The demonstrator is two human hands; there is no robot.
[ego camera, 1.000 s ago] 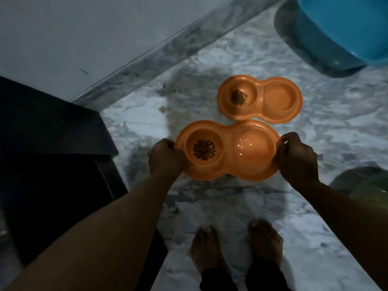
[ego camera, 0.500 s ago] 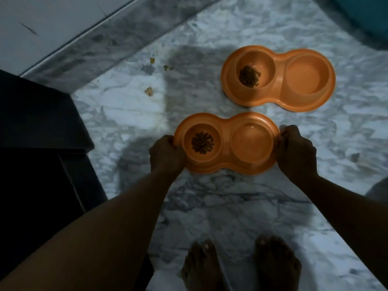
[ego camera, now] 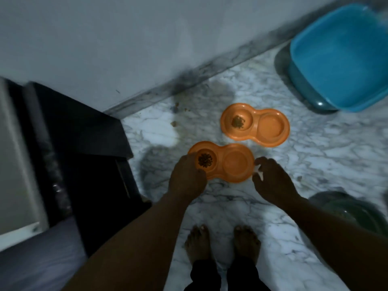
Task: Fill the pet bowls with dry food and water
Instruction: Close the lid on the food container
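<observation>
Two bare feet (ego camera: 222, 244) stand on the marble floor (ego camera: 315, 156). Just ahead, the left hand (ego camera: 186, 179) covers the near double bowl's (ego camera: 220, 162) left end, fingers curled over the rim by its kibble (ego camera: 205, 160); whether it grips I cannot tell. The right hand (ego camera: 273, 179) sits at the right end, fingers loosely spread, holding nothing. Farther off lies the second double bowl (ego camera: 255, 127), kibble in its left cup. Beyond, a blue tub (ego camera: 340, 57) against the wall
</observation>
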